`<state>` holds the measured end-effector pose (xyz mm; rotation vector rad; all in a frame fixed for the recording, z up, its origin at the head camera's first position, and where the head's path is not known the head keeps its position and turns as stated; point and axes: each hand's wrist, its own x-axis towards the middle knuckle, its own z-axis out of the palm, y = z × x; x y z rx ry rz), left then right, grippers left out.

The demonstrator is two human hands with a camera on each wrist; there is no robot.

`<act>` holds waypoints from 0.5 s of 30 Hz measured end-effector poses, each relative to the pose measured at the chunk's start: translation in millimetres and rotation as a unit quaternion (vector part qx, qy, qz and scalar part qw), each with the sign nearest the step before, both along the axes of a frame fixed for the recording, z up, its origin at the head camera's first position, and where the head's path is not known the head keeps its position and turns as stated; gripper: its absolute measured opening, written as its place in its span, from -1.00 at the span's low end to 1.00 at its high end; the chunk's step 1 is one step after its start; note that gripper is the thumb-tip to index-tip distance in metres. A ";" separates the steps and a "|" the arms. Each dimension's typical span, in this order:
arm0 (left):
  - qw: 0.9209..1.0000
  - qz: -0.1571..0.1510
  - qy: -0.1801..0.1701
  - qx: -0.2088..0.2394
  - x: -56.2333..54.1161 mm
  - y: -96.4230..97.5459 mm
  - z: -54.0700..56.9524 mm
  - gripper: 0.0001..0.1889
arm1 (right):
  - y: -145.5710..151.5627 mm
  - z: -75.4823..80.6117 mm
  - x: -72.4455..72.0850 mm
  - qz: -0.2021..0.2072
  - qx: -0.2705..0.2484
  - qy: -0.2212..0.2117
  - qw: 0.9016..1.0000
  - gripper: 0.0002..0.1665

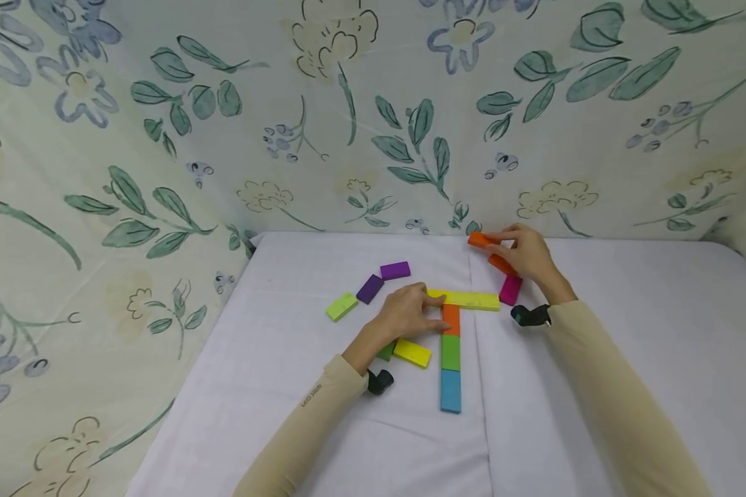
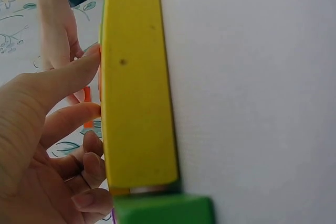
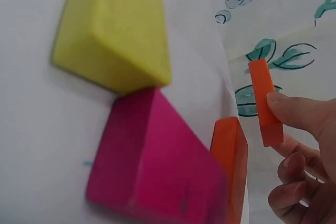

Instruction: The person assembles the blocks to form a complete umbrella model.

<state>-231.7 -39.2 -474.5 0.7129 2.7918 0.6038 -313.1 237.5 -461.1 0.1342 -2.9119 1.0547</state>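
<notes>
In the head view my right hand (image 1: 526,259) pinches an orange block (image 1: 480,239) near the table's back edge. In the right wrist view thumb and fingers grip that orange block (image 3: 265,103). Just below it are another orange block (image 1: 502,264) and a magenta block (image 1: 510,289). My left hand (image 1: 405,314) reaches over the middle blocks, its thumb and index extended at the yellow bar (image 1: 472,300) and the orange block (image 1: 451,319) of a column. Below that orange block follow a green block (image 1: 450,353) and a blue block (image 1: 450,391).
A purple block (image 1: 395,270), a dark purple block (image 1: 369,288) and a lime block (image 1: 342,306) curve along the left. A yellow block (image 1: 412,353) and a partly hidden green block (image 1: 387,351) lie under the left wrist. A floral cloth (image 1: 360,166) hangs behind the white table (image 1: 273,331).
</notes>
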 end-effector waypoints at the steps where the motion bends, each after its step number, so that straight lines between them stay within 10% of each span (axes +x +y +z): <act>1: 1.000 0.000 0.001 0.000 0.1 0.5 -0.1 -0.33 | -2.9 0.2 -2.1 0.004 0.006 -0.003 1.000 -0.53; 15: 1.000 0.008 -0.002 0.003 0.7 0.9 -0.6 -0.34 | -15.3 -3.3 -14.0 0.038 0.033 -0.037 0.998 -0.60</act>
